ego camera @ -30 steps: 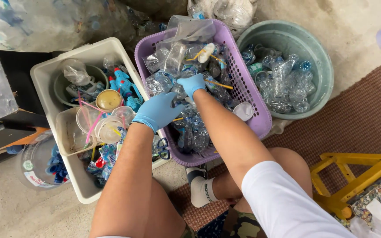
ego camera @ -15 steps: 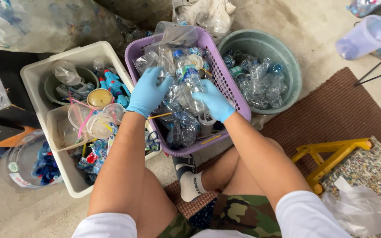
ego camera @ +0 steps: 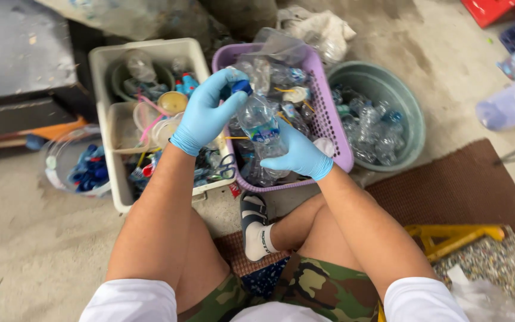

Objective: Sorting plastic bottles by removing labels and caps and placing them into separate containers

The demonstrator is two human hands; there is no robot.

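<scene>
Two blue-gloved hands hold a clear, crumpled plastic bottle (ego camera: 261, 122) above a purple slatted plastic basket (ego camera: 328, 116) of bottles.

The right hand (ego camera: 296, 154) wraps closed around the bottle's lower body; the left hand (ego camera: 207, 113) curls its fingers shut on the blue cap (ego camera: 241, 87). The bottle looks empty, so probably light, thin-walled, easily dented and slick; the firmer neck and base seem the best places to grip.

Clear plastic bottle (ego camera: 261, 124) carries a blue label band, just above the right hand's fingers (ego camera: 285, 156); its blue cap sits under the left hand's fingertips (ego camera: 238, 95). Beyond the fingers, more crushed clear bottles (ego camera: 369, 128) with blue labels fill the green tub (ego camera: 409, 116).
</scene>
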